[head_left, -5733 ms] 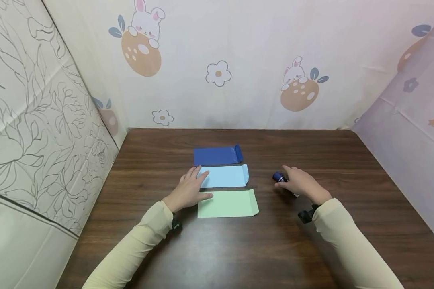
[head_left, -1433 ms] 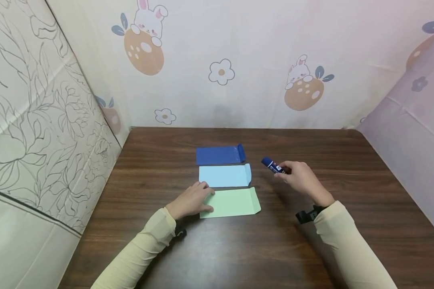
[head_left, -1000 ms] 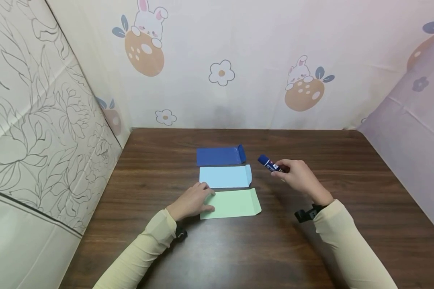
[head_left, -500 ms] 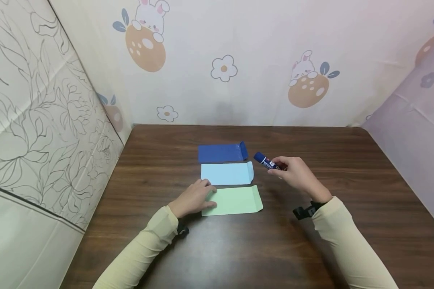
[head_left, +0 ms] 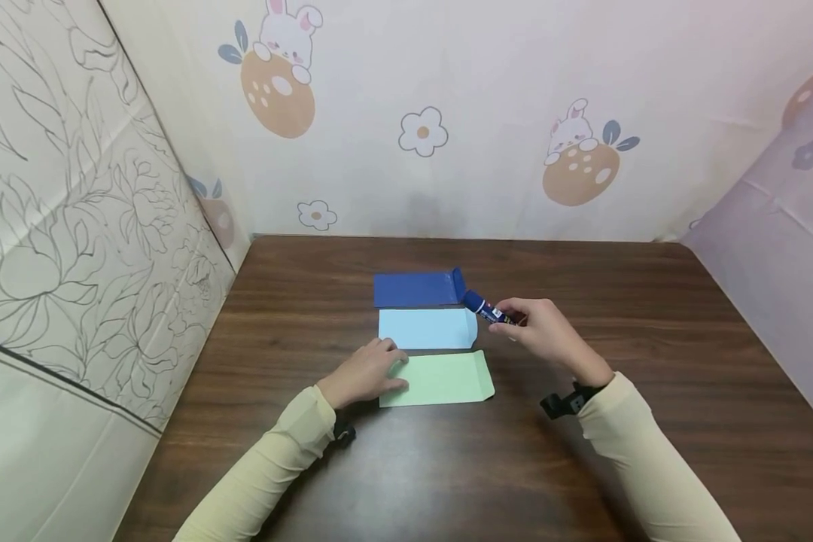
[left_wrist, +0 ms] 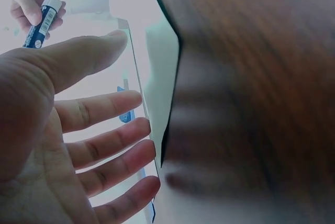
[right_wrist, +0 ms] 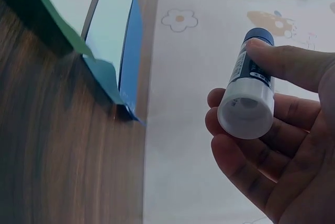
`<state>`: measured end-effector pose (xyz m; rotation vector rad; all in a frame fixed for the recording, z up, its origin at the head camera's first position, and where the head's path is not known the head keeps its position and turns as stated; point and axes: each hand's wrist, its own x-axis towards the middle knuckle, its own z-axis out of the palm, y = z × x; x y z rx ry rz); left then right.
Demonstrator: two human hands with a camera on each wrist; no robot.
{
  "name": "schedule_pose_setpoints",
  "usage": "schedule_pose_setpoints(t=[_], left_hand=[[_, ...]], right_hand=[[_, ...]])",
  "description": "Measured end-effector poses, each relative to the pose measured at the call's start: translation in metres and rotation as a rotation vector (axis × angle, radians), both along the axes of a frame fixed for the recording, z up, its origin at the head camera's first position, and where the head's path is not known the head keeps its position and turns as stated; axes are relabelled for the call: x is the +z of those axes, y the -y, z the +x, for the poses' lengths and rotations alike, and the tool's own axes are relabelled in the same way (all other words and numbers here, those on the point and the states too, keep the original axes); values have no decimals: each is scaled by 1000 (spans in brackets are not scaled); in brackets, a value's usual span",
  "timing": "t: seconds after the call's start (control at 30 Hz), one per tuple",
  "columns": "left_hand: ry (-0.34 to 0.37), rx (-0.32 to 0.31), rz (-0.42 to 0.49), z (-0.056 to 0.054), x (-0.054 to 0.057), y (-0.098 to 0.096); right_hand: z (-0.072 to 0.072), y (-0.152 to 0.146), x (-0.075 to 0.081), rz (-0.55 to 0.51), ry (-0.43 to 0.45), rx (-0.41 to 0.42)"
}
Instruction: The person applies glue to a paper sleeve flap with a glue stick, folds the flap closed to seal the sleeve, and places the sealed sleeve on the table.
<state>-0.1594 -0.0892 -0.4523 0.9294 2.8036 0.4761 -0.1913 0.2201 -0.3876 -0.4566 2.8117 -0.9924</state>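
A glue stick (head_left: pixel 484 307) with a navy cap and white base is pinched between the thumb and fingers of my right hand (head_left: pixel 552 335). It is held at a slant, its capped end overlapping the flap corners of the dark blue envelope (head_left: pixel 413 290) and the light blue envelope (head_left: pixel 421 329) in the head view. The right wrist view shows the hollow white base of the glue stick (right_wrist: pixel 247 111) facing the camera. My left hand (head_left: pixel 364 373) rests on the left end of the pale green envelope (head_left: pixel 443 379), its fingers (left_wrist: pixel 104 135) spread and lightly bent.
All three envelopes lie in a column on the brown wooden table (head_left: pixel 406 474), flaps to the right. A patterned wall cloth (head_left: pixel 488 173) stands behind the table, with further hangings at both sides. A black wrist camera (head_left: pixel 565 404) sits under the right wrist.
My right hand has picked the glue stick up off the table and carried it left towards the envelope flaps. The left hand has shifted from the light blue envelope down to the green one.
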Motion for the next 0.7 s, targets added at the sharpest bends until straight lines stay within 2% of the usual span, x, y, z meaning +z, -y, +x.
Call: schedule_pose_setpoints(t=[0.2,0.37,0.5,0.7], left_hand=[[19,7,-2,0,0,1],[20,13,31,-2,2,0],[7,33,87,-4,5,0],[-53,82,185,-6,8,-1]], right_hand=[[2,8,0,-7,-28,35],[3,13,-2,-1,-32,55],[4,16,-4,-3,-37,76],[7,21,-6,-7,-41,111]])
